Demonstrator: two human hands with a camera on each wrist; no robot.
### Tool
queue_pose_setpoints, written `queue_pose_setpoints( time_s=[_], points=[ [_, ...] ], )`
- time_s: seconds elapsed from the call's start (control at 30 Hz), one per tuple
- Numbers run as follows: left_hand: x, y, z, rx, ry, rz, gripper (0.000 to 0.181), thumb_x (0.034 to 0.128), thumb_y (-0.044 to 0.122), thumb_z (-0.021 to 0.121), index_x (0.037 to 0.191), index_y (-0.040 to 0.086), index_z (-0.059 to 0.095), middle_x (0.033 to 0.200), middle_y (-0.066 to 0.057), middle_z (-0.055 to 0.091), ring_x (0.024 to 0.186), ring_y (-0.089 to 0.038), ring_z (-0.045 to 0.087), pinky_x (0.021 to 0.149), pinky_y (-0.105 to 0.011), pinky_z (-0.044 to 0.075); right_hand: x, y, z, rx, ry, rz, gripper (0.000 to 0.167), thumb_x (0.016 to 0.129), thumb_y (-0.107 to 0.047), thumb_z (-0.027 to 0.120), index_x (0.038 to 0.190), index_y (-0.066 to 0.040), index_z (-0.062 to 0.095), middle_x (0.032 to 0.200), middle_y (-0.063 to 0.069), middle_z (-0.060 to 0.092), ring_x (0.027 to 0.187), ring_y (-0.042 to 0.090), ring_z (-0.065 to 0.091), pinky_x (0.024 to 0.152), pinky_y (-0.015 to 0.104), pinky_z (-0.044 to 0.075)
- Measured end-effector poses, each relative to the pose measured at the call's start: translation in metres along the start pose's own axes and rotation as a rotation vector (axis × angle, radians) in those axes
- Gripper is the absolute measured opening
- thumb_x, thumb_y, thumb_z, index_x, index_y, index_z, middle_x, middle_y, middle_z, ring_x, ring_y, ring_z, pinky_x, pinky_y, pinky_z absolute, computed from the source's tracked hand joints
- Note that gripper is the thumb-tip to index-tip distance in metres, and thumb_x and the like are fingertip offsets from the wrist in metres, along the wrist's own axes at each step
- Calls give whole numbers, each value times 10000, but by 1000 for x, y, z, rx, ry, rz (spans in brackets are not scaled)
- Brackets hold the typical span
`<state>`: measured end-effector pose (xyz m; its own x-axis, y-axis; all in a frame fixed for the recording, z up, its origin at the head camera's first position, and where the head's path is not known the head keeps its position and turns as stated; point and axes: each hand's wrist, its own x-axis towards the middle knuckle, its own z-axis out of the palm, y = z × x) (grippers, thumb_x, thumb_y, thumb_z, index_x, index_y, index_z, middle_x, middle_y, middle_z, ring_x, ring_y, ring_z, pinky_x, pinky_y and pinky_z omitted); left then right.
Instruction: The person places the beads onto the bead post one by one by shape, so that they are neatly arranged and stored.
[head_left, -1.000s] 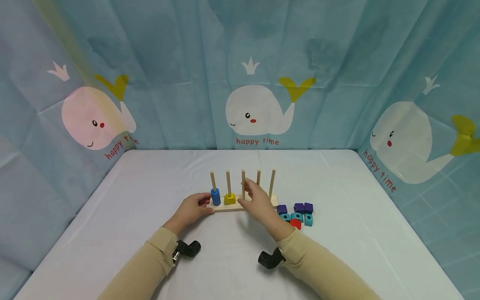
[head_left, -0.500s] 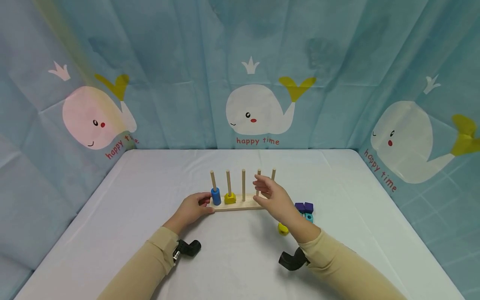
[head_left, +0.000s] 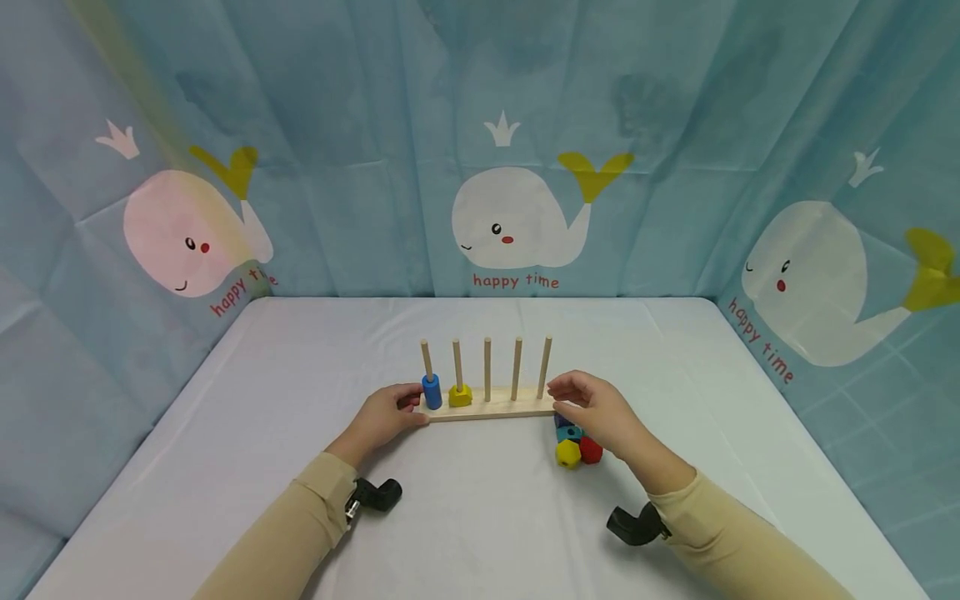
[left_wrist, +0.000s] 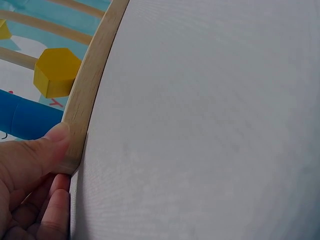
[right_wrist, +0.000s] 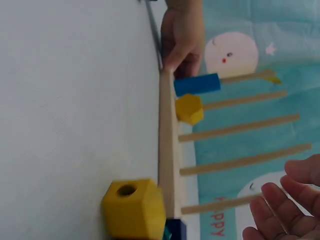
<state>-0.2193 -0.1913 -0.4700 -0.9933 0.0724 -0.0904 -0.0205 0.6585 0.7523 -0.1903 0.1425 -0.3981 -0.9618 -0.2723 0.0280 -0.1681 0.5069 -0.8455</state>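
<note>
A wooden peg board (head_left: 491,410) with several upright pegs stands on the table. Blue cylinder beads (head_left: 431,392) sit on its leftmost peg, and a yellow hexagonal bead (head_left: 460,396) is on the peg beside it. My left hand (head_left: 381,421) pinches the board's left end, its thumb (left_wrist: 59,135) on the wood in the left wrist view. Just past the board's right end, my right hand (head_left: 603,417) hovers with loosely bent fingers, holding nothing. Below it lie a yellow bead (head_left: 567,454), a red bead (head_left: 591,451), and a teal bead (head_left: 572,433); other beads are hidden.
A white cloth (head_left: 465,517) covers the table. Blue curtains with whale prints (head_left: 517,218) enclose the back and sides. A black wrist-camera mount sticks out from each sleeve.
My right hand has moved rightward from the middle peg, past the board's right end, to above the loose beads. The left hand and board have stayed put.
</note>
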Motion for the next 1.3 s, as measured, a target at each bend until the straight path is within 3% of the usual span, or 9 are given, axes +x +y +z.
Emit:
queue_pose_setpoints(
  time_s=[0.23, 0.5, 0.87, 1.07, 1.3],
  points=[
    [0, 0, 0, 13, 2, 23, 554, 761, 211, 749, 1261, 72, 553, 1105, -44, 624, 1048, -199, 559, 910, -377, 449, -14, 24, -14, -52, 7, 93, 250, 856, -74, 623, 1104, -58, 600, 1053, 95, 626, 919, 203, 589, 801, 333, 520],
    [-1, -2, 0, 9, -1, 8, 570, 758, 232, 751, 1270, 85, 547, 1116, -30, 621, 1052, -183, 555, 914, -375, 446, -25, 43, -20, -69, -11, 165, 255, 823, -57, 652, 1076, -59, 631, 980, 64, 634, 836, 173, 553, 705, 266, 513],
    [0, -3, 0, -5, -2, 10, 576, 756, 232, 753, 1271, 80, 545, 1105, -27, 618, 1017, -152, 558, 892, -351, 462, -35, 53, -17, -323, -11, 92, 199, 743, -58, 729, 939, -88, 708, 779, -5, 531, 675, 146, 452, 521, 219, 413],
    [0, -2, -1, 3, 3, 14, 560, 761, 217, 749, 1267, 82, 549, 1102, -27, 618, 1013, -153, 559, 886, -345, 465, -38, 56, -15, -333, -17, 58, 158, 732, -59, 742, 873, -118, 702, 792, -13, 514, 656, 141, 433, 512, 215, 402],
    [0, -2, -1, 3, -1, 16, 564, 761, 219, 749, 1269, 81, 547, 1110, -28, 620, 1035, -165, 559, 896, -359, 458, -41, 58, -11, -316, -29, 82, 286, 713, -52, 753, 978, -112, 664, 828, 2, 510, 673, 145, 435, 518, 218, 411]
  ],
)
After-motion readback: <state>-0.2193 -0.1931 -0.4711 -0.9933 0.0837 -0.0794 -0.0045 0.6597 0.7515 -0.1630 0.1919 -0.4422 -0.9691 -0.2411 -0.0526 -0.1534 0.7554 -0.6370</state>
